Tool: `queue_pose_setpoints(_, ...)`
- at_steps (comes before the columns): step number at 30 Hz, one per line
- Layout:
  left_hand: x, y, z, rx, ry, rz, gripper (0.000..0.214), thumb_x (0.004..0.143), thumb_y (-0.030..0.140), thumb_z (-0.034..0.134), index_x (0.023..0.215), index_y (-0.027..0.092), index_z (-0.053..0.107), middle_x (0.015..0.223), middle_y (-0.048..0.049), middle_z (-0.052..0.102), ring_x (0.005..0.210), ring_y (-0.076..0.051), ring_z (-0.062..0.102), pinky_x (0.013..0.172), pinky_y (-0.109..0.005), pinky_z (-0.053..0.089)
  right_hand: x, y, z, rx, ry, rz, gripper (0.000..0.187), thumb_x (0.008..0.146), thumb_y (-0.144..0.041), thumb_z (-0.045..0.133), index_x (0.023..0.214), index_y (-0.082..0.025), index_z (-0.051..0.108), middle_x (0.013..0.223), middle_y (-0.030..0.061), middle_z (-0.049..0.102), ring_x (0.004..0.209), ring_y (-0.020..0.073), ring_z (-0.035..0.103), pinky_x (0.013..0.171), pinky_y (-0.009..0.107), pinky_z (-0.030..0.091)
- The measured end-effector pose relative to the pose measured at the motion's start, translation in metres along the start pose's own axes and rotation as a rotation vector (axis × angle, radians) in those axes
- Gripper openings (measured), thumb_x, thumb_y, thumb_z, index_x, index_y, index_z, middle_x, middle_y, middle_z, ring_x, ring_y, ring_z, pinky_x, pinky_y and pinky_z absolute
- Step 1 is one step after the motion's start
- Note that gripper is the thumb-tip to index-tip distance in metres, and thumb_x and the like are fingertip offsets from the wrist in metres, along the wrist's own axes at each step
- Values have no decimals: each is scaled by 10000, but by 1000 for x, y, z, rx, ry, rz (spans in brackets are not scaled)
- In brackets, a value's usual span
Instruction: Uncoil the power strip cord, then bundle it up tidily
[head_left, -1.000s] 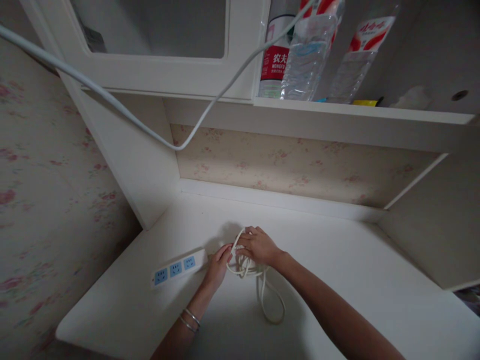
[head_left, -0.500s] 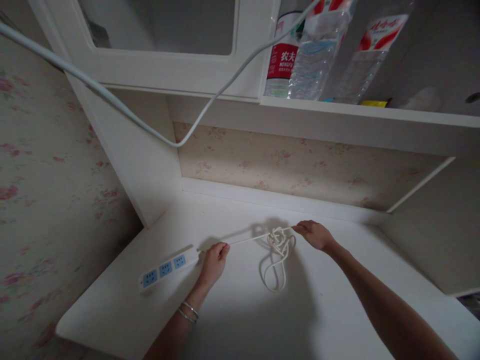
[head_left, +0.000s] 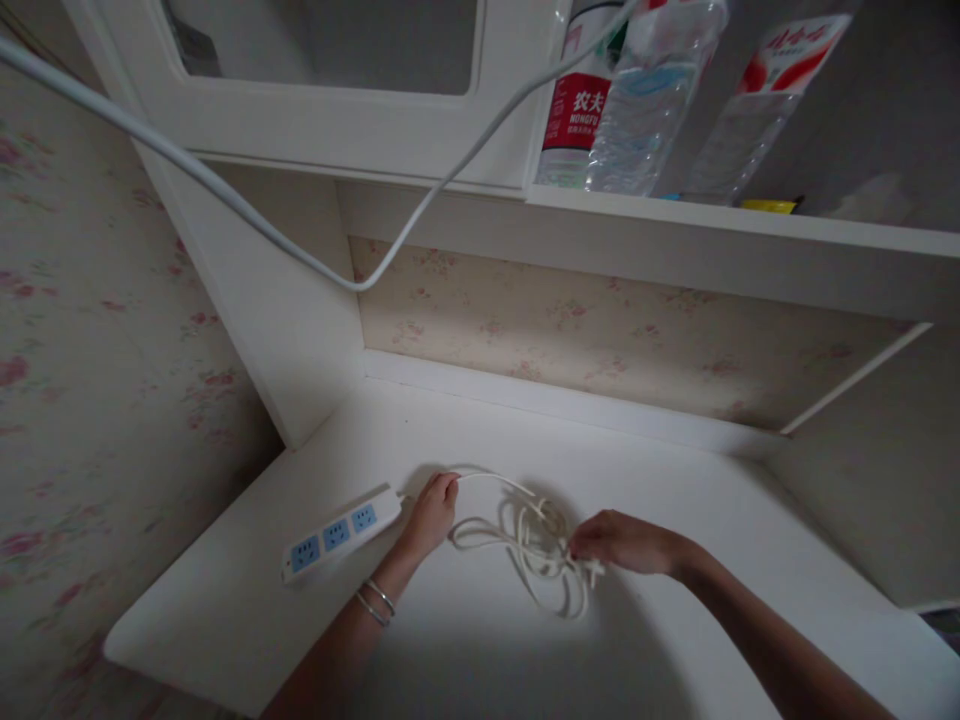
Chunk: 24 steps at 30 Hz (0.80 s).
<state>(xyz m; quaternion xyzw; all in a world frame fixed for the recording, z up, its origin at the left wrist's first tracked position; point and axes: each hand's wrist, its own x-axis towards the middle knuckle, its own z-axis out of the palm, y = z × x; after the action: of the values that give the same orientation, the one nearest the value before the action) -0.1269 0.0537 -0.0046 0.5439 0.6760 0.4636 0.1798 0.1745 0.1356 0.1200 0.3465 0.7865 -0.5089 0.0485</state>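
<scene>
A white power strip (head_left: 335, 531) with blue socket faces lies on the white desk, left of my left hand. My left hand (head_left: 433, 512) is closed on the strip's cord close to where it leaves the strip. From there the white power cord (head_left: 517, 545) arcs right into a loose tangle of loops on the desk. My right hand (head_left: 611, 540) is closed on the tangle's right side, fingers pinching the cord. Just below those fingers the cord's plug (head_left: 594, 570) shows, partly hidden.
A thick grey-white cable (head_left: 356, 285) hangs across the view in front of the cabinet (head_left: 495, 140). Plastic bottles (head_left: 641, 125) and a yellow packet (head_left: 769, 206) are on the shelf above. Flowered wallpaper (head_left: 112, 400) covers the wall at left. The desk (head_left: 480, 640) ends in a rounded corner at lower left.
My right hand has moved down toward me with the tangle. The stretch of cord between my hands, taut before, is now slack and curved. My left hand has hardly moved.
</scene>
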Motion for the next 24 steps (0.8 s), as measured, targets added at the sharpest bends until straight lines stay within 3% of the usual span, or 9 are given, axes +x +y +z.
queue_pose_setpoints(3, 4, 3, 6, -26, -2, -16, 294, 871, 187, 421, 1039, 153, 659, 1026, -97, 676, 973, -200, 613, 895, -350, 465, 4, -17, 31, 145, -269, -2, 349, 641, -389, 736, 929, -196, 701, 708, 20, 656, 605, 148, 563, 563, 227, 398)
queue_pose_setpoints(5, 4, 6, 9, -34, -18, -20, 287, 867, 193, 432, 1026, 147, 667, 977, -89, 693, 902, -192, 633, 835, -324, 486, 15, -22, 48, 126, -279, -41, 308, 686, -416, 703, 891, -188, 677, 641, -9, 607, 548, 122, 517, 523, 212, 365)
queue_pose_setpoints(9, 0, 16, 9, -14, -15, 0, 268, 871, 200, 455, 1014, 152, 677, 969, -83, 688, 888, -186, 620, 828, -308, 467, 49, -19, 71, -17, 89, -174, 335, 800, -475, 586, 693, -160, 618, 572, -33, 496, 531, 94, 413, 494, 202, 284)
queue_pose_setpoints(12, -3, 21, 6, 11, -9, 34, 229, 845, 182, 507, 962, 180, 705, 924, -66, 673, 893, -191, 590, 852, -320, 444, 74, -15, 86, 84, 300, -140, 433, 818, -555, 532, 682, -150, 606, 559, -31, 476, 519, 94, 396, 486, 207, 280)
queue_pose_setpoints(18, -9, 23, -2, 195, 83, 140, 231, 833, 194, 575, 987, 273, 727, 961, -65, 539, 964, -216, 495, 902, -371, 417, 97, -12, 111, 463, 451, -72, 498, 839, -656, 430, 814, -174, 553, 436, -68, 421, 361, 98, 350, 390, 219, 261)
queue_pose_setpoints(24, -12, 20, -4, 264, 156, 195, 220, 847, 202, 565, 980, 267, 728, 1195, -85, 407, 1142, -268, 404, 999, -425, 370, 94, -6, 106, 469, 655, -99, 517, 843, -685, 388, 675, -205, 486, 426, -40, 451, 375, 119, 404, 412, 242, 316)
